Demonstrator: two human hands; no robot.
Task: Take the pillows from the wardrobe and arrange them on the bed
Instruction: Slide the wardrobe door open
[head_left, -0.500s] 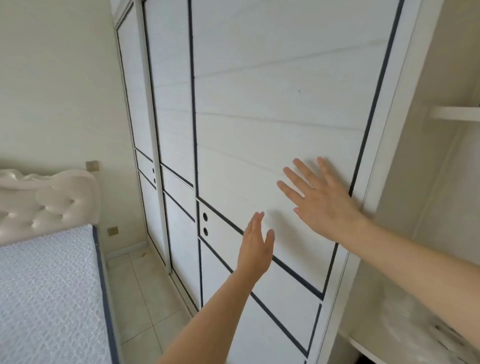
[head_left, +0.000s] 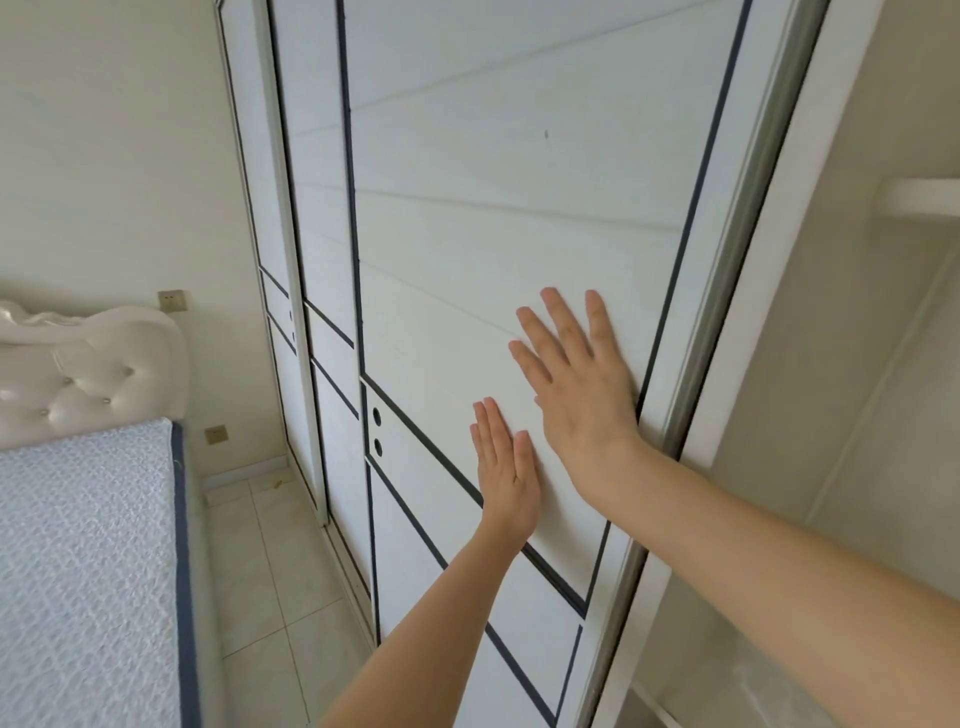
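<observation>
A white sliding wardrobe door (head_left: 467, 218) with dark trim lines fills the middle of the view. My right hand (head_left: 576, 379) lies flat on it with fingers spread, near its right edge. Just below and to the left, my left hand (head_left: 506, 467) also presses flat against the panel. To the right of the door's edge the wardrobe interior (head_left: 841, 415) stands open, with a white shelf (head_left: 919, 197) high up. Something pale and plastic-wrapped (head_left: 769, 675) shows at the bottom right; I cannot tell what it is. The bed (head_left: 78, 545) with a bare quilted mattress lies at the left.
A tufted cream headboard (head_left: 88, 374) stands against the far wall, with two wall sockets (head_left: 171, 300) beside it. A narrow strip of tiled floor (head_left: 270, 561) runs between the bed and the wardrobe. Further sliding panels (head_left: 311, 208) continue to the left.
Both hands have come to lie flat on the door panel. The door's right edge has shifted left, and more of the wardrobe interior shows on the right.
</observation>
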